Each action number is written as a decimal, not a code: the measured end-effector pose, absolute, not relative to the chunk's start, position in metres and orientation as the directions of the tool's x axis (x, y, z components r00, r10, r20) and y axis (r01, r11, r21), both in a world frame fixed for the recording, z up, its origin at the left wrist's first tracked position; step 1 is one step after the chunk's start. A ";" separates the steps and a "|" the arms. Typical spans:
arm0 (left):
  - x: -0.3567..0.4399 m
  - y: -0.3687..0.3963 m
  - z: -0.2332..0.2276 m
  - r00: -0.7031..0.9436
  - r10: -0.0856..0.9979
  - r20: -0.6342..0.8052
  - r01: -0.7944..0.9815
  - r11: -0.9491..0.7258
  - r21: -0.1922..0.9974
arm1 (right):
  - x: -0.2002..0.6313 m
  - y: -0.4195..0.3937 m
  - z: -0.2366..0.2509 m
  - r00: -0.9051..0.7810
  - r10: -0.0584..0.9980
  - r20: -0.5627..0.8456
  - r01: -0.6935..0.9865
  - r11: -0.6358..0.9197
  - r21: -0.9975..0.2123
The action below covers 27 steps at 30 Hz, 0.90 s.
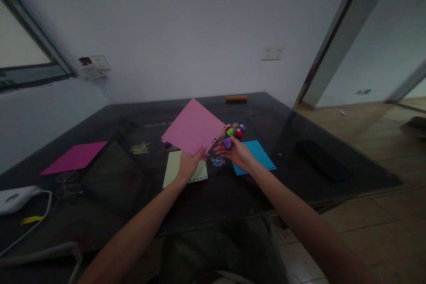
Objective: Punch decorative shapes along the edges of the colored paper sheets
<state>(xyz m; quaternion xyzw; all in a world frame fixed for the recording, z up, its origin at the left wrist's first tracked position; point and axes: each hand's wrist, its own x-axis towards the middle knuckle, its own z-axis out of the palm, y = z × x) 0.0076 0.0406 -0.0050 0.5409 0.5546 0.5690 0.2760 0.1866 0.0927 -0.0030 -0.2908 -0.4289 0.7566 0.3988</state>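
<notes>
My left hand (193, 163) is closed on the lower corner of a pink paper sheet (195, 128), held up at a slant with a row of small cut-outs along its right edge. My right hand (240, 154) grips a small purple craft punch (227, 143), just right of the sheet and apart from it. Beneath the hands lie a pale yellow sheet (171, 168) and a blue sheet (261, 157), both with punched edges. Between them sits a small pile of coloured paper bits (218, 161). Several round punches with eyes, among them a green one (230, 132), stand behind my right hand.
On the dark glossy table (140, 213), a magenta sheet (75, 158) lies at left near a white device (16, 199) with a cable. A black oblong case (321, 159) is at right. An orange-brown roll (236, 98) rests by the wall.
</notes>
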 end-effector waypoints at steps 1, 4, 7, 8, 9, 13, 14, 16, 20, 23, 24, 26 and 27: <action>0.007 0.041 -0.006 -0.263 0.913 0.311 0.286 -0.234 0.929 | 0.187 0.093 -0.003 -0.519 0.848 -0.106 -0.353 -0.325 -0.877; 0.006 0.042 -0.008 -0.264 0.913 0.313 0.294 -0.232 0.927 | 0.187 0.092 -0.001 -0.525 0.841 -0.132 -0.342 -0.350 -0.872; 0.005 0.042 -0.009 -0.251 0.915 0.316 0.316 -0.231 0.920 | 0.187 0.091 0.001 -0.529 0.836 -0.148 -0.329 -0.363 -0.872; 0.005 0.042 -0.009 -0.249 0.915 0.318 0.322 -0.231 0.918 | 0.187 0.091 0.000 -0.526 0.837 -0.150 -0.322 -0.359 -0.876; 0.005 0.042 -0.008 -0.249 0.915 0.317 0.326 -0.229 0.917 | 0.187 0.090 0.000 -0.520 0.842 -0.144 -0.313 -0.344 -0.885; 0.007 0.039 -0.003 -0.254 0.916 0.309 0.317 -0.223 0.922 | 0.186 0.093 -0.006 -0.441 0.898 -0.008 -0.179 -0.097 -0.979; 0.008 0.039 -0.002 -0.251 0.917 0.309 0.315 -0.225 0.922 | 0.186 0.095 -0.008 -0.409 0.911 0.051 -0.096 0.013 -0.995; 0.008 0.038 0.000 -0.247 0.916 0.317 0.314 -0.234 0.920 | 0.185 0.098 -0.011 -0.354 0.917 0.186 0.113 0.240 -0.964; 0.007 0.039 -0.002 -0.241 0.912 0.333 0.317 -0.250 0.915 | 0.182 0.103 -0.018 -0.382 0.862 0.333 0.398 0.478 -0.783; 0.006 0.040 -0.005 -0.229 0.911 0.342 0.330 -0.258 0.908 | 0.179 0.105 -0.023 -0.414 0.856 0.309 0.460 0.490 -0.741; 0.006 0.040 -0.005 -0.227 0.911 0.343 0.332 -0.259 0.907 | 0.178 0.105 -0.024 -0.409 0.859 0.307 0.469 0.487 -0.737; 0.007 0.040 -0.005 -0.227 0.912 0.341 0.330 -0.257 0.908 | 0.177 0.105 -0.026 -0.406 0.857 0.316 0.487 0.496 -0.719; 0.007 0.040 -0.005 -0.228 0.912 0.341 0.328 -0.257 0.909 | 0.176 0.105 -0.026 -0.417 0.849 0.325 0.499 0.513 -0.698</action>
